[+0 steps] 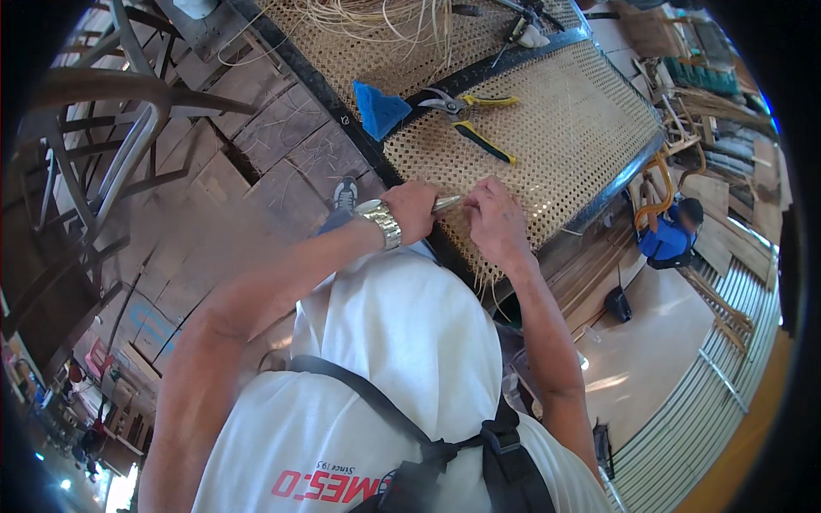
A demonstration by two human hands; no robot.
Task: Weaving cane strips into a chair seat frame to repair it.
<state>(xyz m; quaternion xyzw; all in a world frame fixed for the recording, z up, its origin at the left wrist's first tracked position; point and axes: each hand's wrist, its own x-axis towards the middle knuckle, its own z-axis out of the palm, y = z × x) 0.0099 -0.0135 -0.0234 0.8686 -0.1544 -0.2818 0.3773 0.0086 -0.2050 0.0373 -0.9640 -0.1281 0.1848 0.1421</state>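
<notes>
Over the near left edge of a woven cane panel [547, 128] in a dark frame, my left hand [410, 211] is closed around a pointed silver tool [446, 203]. The tool's tip faces my other hand; its exact kind is unclear. Close to that tip, my right hand [498, 224] is bent in a pinch against the weave, and whatever lies between its fingers is hidden. Loose cane ends [486, 278] hang from the panel's near corner. Farther up the panel lie pruning shears [466, 107] with yellow and dark handles, beside a blue angular piece [378, 111].
A bundle of loose cane strands [376, 21] lies on the far panel, near more hand tools [526, 26]. Dark curved chair frames [128, 94] stand at left. A person in blue [667, 235] works at right by a bent wooden frame [657, 184]. Cane scraps litter the tiled floor [295, 141].
</notes>
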